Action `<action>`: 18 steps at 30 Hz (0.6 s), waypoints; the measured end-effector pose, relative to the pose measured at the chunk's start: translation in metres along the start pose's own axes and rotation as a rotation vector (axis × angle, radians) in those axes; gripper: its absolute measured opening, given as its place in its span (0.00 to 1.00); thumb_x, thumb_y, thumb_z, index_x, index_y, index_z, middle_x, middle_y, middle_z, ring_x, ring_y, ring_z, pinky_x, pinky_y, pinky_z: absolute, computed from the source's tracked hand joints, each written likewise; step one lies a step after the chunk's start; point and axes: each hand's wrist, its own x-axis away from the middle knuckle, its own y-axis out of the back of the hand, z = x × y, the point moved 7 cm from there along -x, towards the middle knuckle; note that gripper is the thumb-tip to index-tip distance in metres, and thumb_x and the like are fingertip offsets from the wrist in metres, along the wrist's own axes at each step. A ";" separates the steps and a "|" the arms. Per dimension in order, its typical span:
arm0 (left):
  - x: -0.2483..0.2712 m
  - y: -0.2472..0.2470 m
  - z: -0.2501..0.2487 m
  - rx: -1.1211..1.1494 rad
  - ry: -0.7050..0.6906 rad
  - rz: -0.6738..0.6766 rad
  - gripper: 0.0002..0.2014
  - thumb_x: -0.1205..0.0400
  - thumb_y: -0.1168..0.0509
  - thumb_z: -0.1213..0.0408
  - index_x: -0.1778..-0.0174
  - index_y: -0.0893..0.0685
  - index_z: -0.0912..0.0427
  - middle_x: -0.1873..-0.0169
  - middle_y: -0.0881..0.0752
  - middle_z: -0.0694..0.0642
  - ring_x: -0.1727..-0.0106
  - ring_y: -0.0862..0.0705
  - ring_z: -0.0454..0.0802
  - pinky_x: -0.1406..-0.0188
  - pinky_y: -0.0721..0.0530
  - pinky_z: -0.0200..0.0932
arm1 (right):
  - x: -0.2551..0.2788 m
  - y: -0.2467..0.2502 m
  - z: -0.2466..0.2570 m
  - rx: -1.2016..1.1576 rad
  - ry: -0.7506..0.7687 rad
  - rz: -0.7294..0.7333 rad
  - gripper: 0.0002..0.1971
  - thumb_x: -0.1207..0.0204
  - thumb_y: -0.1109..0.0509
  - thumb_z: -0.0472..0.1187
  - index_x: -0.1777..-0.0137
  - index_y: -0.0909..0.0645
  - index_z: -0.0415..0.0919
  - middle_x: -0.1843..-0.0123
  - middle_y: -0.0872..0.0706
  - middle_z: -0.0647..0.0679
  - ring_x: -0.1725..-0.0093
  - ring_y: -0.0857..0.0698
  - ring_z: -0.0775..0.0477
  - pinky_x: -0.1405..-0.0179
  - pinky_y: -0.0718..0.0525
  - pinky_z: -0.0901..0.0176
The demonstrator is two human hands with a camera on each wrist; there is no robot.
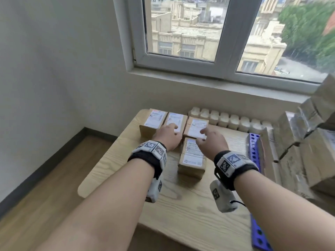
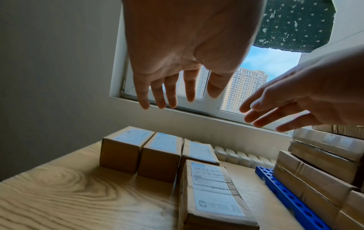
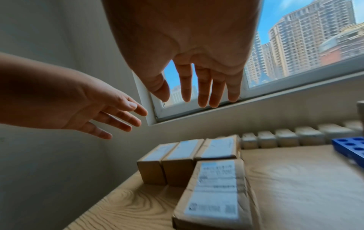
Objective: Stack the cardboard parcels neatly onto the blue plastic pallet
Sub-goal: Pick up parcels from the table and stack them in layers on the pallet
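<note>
Cropping at right frame edge hides most of pallet (image 1: 253, 147) and stacked parcels (image 1: 297, 142). Centre: 4 loose parcels (image 1: 192, 156) on table (image 1: 181, 205). Left hand (image 1: 169, 137), right hand (image 1: 212, 141): fingers spread wide, holding nothing.

A pale wood-grain tabletop (image 1: 190, 205) with rounded corners stands in the corner of the room, under a white-framed window (image 1: 224, 33). Plain white walls (image 1: 54, 60) meet a dark skirting board (image 1: 45, 163) and a light brown wooden floor (image 1: 45, 205). A cream ribbed radiator (image 1: 232, 119) runs along the wall below the grey sill (image 1: 217, 86). Daylight comes through the glass; outside are beige low buildings, green trees, and, from the wrist views, tall apartment towers under blue sky.
</note>
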 end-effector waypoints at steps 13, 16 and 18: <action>-0.059 -0.072 0.020 0.087 0.082 0.176 0.27 0.15 0.40 0.52 0.20 0.31 0.54 0.23 0.27 0.56 0.25 0.26 0.56 0.26 0.26 0.54 | -0.048 -0.060 -0.071 -0.090 -0.242 0.134 0.24 0.19 0.36 0.44 0.23 0.30 0.41 0.26 0.22 0.41 0.30 0.22 0.41 0.33 0.24 0.50; -0.073 -0.088 0.016 0.114 0.109 0.216 0.28 0.15 0.39 0.51 0.19 0.33 0.55 0.23 0.27 0.57 0.25 0.25 0.56 0.28 0.24 0.53 | -0.062 -0.067 -0.084 -0.119 -0.292 0.155 0.26 0.19 0.36 0.45 0.22 0.32 0.40 0.26 0.22 0.40 0.29 0.22 0.40 0.35 0.24 0.51; -0.079 -0.102 0.015 0.122 0.132 0.249 0.31 0.15 0.38 0.51 0.17 0.37 0.56 0.22 0.28 0.57 0.24 0.27 0.57 0.27 0.25 0.54 | -0.068 -0.074 -0.093 -0.135 -0.330 0.182 0.26 0.18 0.36 0.46 0.22 0.33 0.40 0.27 0.21 0.40 0.30 0.21 0.39 0.36 0.24 0.52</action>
